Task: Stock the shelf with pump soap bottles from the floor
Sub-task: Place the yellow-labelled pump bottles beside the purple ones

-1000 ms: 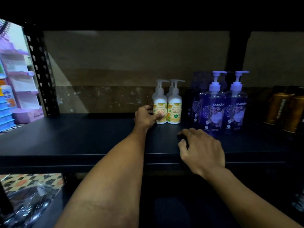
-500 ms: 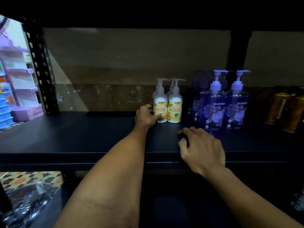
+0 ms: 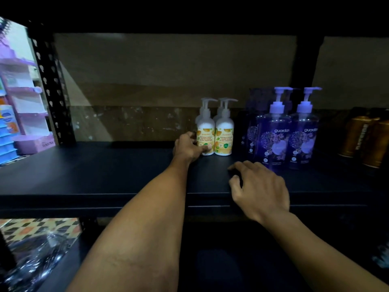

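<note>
Head view: the left hand [image 3: 188,147] reaches deep onto the shelf [image 3: 105,169] toward its back edge. Its fingers curl round the lower part of a white pump bottle [image 3: 205,131], with one finger lying across the front of the label. That bottle stands upright, touching a second white pump bottle [image 3: 224,133] on its right. More white pumps seem to stand behind them, though the dimness makes this hard to tell. The right hand [image 3: 261,190] rests near the shelf's front edge, fingers spread and relaxed, holding nothing. Just beyond it stand purple pump bottles [image 3: 273,138], with gold cans [image 3: 357,135] toward the right end.

The grip looks low on a tall, narrow bottle, so a sideways nudge could tip it into its neighbour and topple the pair. Drawing the arm back carelessly could drag the bottle out of line. The right hand, on lifting, could clip the purple bottles close by.
</note>
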Demonstrator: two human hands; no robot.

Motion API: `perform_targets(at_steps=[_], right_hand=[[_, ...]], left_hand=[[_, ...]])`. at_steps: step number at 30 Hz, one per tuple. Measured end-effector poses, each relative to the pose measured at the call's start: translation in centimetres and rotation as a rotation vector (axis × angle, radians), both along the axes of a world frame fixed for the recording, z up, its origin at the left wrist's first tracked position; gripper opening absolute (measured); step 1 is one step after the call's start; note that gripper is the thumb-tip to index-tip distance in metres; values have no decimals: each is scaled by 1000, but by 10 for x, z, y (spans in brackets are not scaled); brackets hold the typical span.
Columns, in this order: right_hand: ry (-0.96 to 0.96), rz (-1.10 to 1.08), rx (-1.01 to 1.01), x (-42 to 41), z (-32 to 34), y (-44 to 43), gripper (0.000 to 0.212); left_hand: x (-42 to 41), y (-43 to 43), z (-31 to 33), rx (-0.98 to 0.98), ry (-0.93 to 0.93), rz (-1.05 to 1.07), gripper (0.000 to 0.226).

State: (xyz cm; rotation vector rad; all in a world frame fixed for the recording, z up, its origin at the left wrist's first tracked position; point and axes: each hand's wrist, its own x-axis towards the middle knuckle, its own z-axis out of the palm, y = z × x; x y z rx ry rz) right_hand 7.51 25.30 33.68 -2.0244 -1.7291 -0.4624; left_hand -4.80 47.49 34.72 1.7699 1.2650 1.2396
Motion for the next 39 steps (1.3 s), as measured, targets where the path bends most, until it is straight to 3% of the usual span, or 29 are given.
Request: perform_targets(at_steps=[11,17,20,23,26,32,39], right_hand=[[-1,-8,5,0,0,0,43],[32,18,8,0,-2,3,43],[125,98,-44,10,0,-3,41],[318,218,155,19,-7,-38,40],[332,310,410,22,-35,-96,44],[497,290,233,17,-137,-172,56],[590,191,-106,5,-237,-225,61]], left_hand=[[0,-4,2,0,7,6,57],[-9,-29,9,51,34,90,90],[-19,-70,16,89,15,50,85],[-44,-126,23,216,82,-43,66],[-73,-186,17,397,100,-89,56],[-96,-289,-65,341,34,-134,47],[-92,-378,-223,-83,172,-175,50]])
